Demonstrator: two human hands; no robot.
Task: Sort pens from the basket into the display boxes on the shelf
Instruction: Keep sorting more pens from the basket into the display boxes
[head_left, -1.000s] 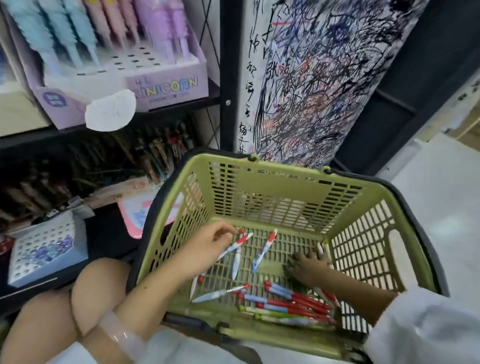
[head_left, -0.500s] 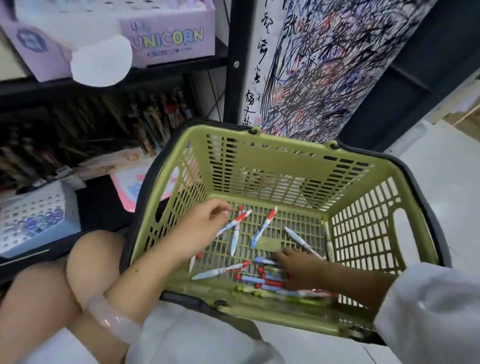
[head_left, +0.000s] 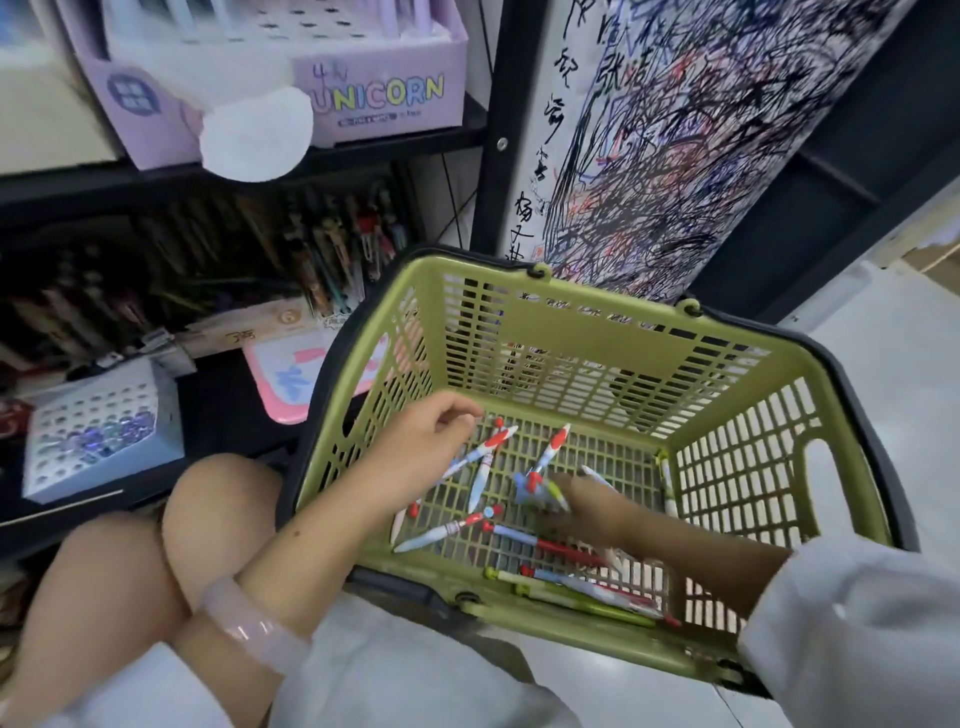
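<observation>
Both hands are reaching down into the green basket (head_left: 597, 332); the left hand (head_left: 415, 447) is gripping a few red-and-white pens (head_left: 480, 452) by their lower ends; the right hand (head_left: 584, 512) is pinching a small bunch of pens (head_left: 540, 488) off the basket floor; more loose pens (head_left: 566, 584) are lying along the near wall; the purple unicorn display box (head_left: 374, 98) is sitting on the shelf (head_left: 363, 153) up left

Black shelving (head_left: 363, 150) left; scribble-covered panel (head_left: 701, 130) behind; pale glossy floor (head_left: 893, 364).
</observation>
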